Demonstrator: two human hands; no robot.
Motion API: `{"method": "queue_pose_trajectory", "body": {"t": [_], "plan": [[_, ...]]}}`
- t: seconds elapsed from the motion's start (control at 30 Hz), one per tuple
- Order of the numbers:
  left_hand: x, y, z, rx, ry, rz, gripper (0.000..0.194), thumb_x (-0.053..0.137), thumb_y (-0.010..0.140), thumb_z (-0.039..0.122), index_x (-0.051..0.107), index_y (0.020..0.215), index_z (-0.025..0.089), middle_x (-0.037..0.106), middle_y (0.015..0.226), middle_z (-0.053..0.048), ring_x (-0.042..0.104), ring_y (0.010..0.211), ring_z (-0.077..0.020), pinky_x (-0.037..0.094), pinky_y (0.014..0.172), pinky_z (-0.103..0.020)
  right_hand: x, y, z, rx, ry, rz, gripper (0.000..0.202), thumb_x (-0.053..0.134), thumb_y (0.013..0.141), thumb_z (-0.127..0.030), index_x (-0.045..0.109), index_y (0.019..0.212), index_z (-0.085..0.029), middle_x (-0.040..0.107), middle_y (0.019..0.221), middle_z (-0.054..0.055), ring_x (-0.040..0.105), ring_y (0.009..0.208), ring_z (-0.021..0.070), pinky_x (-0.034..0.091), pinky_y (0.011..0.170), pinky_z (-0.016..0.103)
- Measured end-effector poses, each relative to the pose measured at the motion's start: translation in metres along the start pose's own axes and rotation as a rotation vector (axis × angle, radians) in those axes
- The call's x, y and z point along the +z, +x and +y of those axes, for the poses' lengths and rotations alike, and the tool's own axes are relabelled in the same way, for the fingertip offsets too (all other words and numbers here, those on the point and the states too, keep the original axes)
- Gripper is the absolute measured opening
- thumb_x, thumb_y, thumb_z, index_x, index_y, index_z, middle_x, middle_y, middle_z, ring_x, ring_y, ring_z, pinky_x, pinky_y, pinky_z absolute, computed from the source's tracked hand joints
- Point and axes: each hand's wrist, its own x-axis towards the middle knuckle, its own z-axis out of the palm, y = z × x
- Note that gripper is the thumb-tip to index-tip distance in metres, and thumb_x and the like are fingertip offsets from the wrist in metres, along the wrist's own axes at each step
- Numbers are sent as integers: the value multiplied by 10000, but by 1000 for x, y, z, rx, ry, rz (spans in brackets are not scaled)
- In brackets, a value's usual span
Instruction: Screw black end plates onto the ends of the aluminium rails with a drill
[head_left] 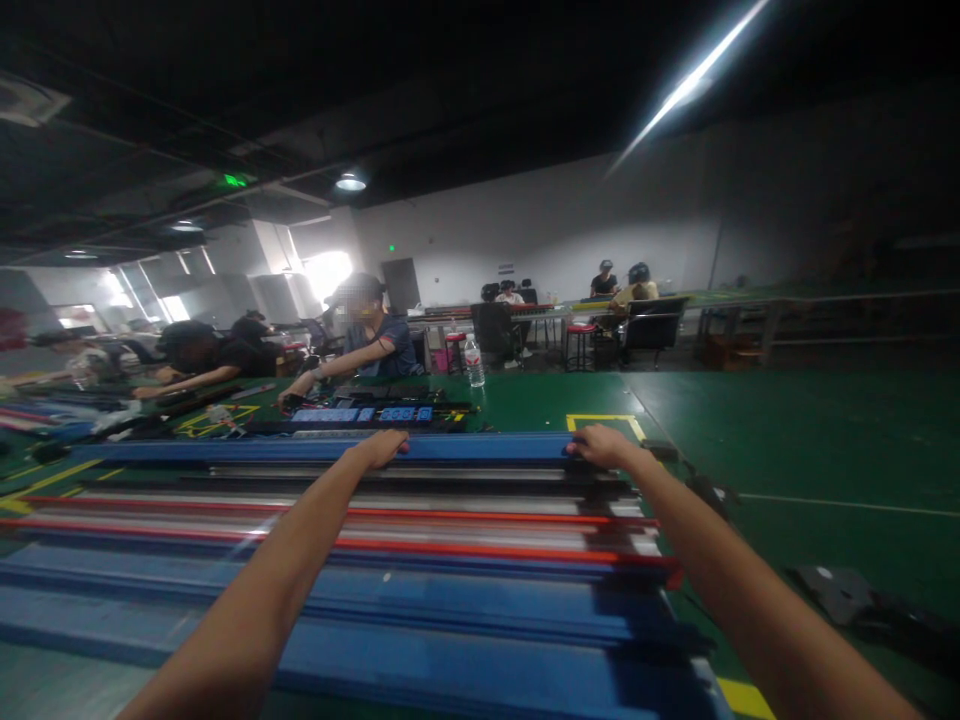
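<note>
A long blue profile strip (pixel 487 446) lies crosswise at the far side of a row of long strips. My left hand (pixel 381 449) is closed on it near its middle, and my right hand (pixel 600 446) grips it close to its right end. Both sets of fingers curl over the strip, with the tips partly hidden. Nearer to me, under my forearms, are black and silver strips (pixel 465 505), red-edged strips (pixel 487 550) and wide blue profiles (pixel 480 620). The picture is somewhat smeared by motion.
A green table (pixel 825 440) with yellow tape marks (pixel 607 420) carries everything. A water bottle (pixel 474 362) stands beyond the blue strip. Across the table a co-worker (pixel 375 345) reaches toward dark parts with blue labels (pixel 360 414). Black items (pixel 847 595) lie at right.
</note>
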Motion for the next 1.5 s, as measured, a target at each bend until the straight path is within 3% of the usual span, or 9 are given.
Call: {"method": "queue_pose_trajectory", "body": {"t": [0.57, 1.2, 1.5], "plan": [[-53, -10, 15, 5, 76, 19, 319, 610, 966, 359, 612, 1211, 155, 630, 1224, -95, 633, 1073, -225, 550, 921, -448, -17, -12, 6, 25, -20, 47, 297, 600, 980, -399, 644, 1184, -187, 667, 1203, 81, 661, 1022, 224, 562, 889, 443], [-90, -40, 52, 35, 134, 24, 308, 609, 967, 362, 620, 1187, 148, 645, 1184, -88, 645, 1040, -216, 558, 900, -434, -47, -77, 4, 83, -16, 67, 301, 607, 978, -390, 638, 1191, -181, 668, 1190, 79, 666, 1002, 221, 571, 867, 435], [-114, -75, 67, 47, 156, 37, 288, 611, 967, 358, 633, 1157, 143, 654, 1170, -86, 645, 1046, -216, 552, 913, -439, -58, -111, -12, 95, -17, 92, 294, 604, 980, -389, 640, 1187, -183, 670, 1184, 78, 669, 989, 215, 574, 859, 427]]}}
